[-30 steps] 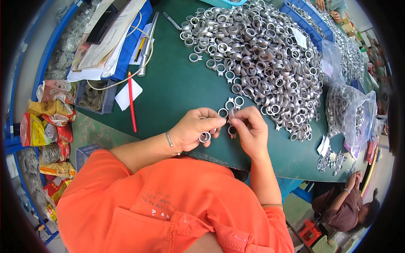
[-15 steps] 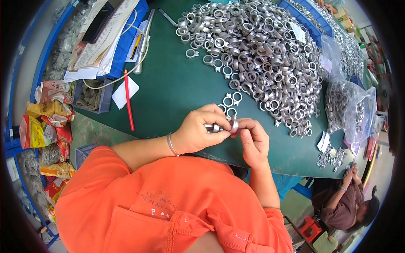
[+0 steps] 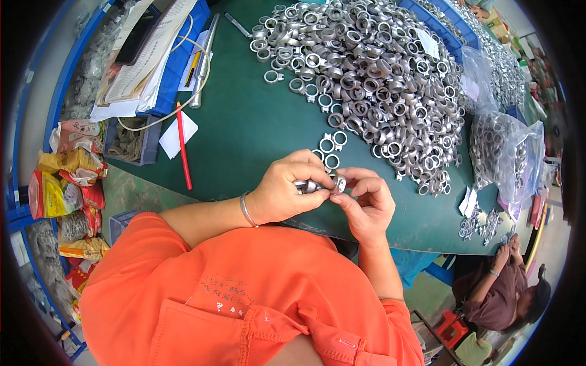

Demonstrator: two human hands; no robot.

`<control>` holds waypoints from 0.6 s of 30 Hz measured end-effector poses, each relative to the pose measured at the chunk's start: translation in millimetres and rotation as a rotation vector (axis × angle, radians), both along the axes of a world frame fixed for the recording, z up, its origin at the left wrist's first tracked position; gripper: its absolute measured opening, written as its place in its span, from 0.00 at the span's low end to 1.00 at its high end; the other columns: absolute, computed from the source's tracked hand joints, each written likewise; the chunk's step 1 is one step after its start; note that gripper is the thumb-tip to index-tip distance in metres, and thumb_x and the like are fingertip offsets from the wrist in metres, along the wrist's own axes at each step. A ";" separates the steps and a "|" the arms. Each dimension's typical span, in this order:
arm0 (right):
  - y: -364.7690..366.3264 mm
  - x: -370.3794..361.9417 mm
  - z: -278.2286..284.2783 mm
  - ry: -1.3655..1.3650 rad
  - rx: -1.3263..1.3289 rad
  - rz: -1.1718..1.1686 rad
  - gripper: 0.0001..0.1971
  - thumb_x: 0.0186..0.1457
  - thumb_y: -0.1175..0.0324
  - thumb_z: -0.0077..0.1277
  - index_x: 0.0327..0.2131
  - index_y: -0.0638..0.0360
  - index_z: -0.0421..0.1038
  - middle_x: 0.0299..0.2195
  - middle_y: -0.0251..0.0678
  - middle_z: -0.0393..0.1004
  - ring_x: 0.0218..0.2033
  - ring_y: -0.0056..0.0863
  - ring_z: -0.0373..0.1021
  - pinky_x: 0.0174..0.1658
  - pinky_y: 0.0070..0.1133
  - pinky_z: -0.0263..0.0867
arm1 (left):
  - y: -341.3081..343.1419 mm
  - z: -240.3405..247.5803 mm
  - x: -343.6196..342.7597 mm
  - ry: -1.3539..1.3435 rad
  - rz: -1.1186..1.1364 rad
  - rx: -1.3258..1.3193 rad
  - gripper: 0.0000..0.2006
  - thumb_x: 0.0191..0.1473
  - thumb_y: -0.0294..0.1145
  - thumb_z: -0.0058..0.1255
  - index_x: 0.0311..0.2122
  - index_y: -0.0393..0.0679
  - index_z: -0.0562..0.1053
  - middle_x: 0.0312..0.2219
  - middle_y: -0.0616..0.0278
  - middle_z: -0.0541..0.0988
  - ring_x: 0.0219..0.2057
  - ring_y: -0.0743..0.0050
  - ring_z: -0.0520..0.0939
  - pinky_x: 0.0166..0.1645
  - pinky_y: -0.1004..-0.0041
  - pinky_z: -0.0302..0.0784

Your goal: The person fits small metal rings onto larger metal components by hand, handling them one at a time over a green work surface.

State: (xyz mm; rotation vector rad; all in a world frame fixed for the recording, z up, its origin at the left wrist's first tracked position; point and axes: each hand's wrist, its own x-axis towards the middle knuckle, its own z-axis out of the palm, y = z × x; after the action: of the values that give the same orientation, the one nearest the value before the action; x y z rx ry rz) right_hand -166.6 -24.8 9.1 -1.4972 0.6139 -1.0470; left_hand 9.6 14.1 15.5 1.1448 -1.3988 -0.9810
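Note:
A small grey metal ring (image 3: 339, 183) is pinched between the fingertips of both hands, close to the table's near edge. My left hand (image 3: 282, 190) is closed and also keeps a few more metal rings (image 3: 305, 186) inside its curled fingers. With thumb and index finger my right hand (image 3: 370, 210) grips the pinched ring from the other side. Just beyond the fingers, several loose rings (image 3: 332, 161) lie on the green tabletop (image 3: 244, 134). A large heap of similar rings (image 3: 378, 79) covers the far right of the table.
At left lie a red pencil (image 3: 184, 149), white paper (image 3: 174, 137), a tapered metal rod (image 3: 204, 67) and a blue tray (image 3: 177, 58) with papers and a cable. Clear bags of rings (image 3: 503, 152) stand right. A co-worker (image 3: 497, 293) sits at the right edge.
The pinched ring has turned between my fingertips, and my right thumb and fingers have shifted their hold on it. My left hand stays nearly in place.

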 end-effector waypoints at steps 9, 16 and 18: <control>3.6 3.9 -5.8 -0.055 -0.004 -0.020 0.12 0.42 0.84 0.56 0.32 0.65 0.65 0.39 0.47 0.70 0.37 0.26 0.69 0.40 0.21 0.68 | 2.4 0.4 3.6 -0.013 -0.004 0.009 0.09 0.36 0.18 0.57 0.27 0.41 0.76 0.27 0.64 0.73 0.28 0.77 0.74 0.30 0.78 0.69; -34.3 -49.4 21.1 0.066 -0.175 -0.394 0.19 0.40 0.86 0.53 0.40 0.67 0.66 0.33 0.36 0.69 0.31 0.19 0.66 0.36 0.17 0.64 | -1.6 12.3 7.4 0.273 -0.023 0.432 0.05 0.41 0.16 0.53 0.27 0.35 0.72 0.29 0.61 0.72 0.20 0.78 0.75 0.20 0.81 0.68; -82.4 -87.5 57.7 0.149 -0.630 -0.823 0.16 0.40 0.86 0.54 0.36 0.66 0.66 0.35 0.35 0.67 0.29 0.19 0.64 0.32 0.16 0.64 | -4.0 10.7 4.9 0.298 0.003 0.408 0.04 0.41 0.14 0.51 0.26 0.34 0.71 0.29 0.60 0.71 0.15 0.78 0.73 0.16 0.83 0.66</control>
State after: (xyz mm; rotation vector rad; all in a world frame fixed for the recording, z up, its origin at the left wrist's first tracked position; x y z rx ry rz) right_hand -254.1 -107.1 66.8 -1.9218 1.1288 -1.8938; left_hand 14.5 10.1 26.3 1.2297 -0.9828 -1.4153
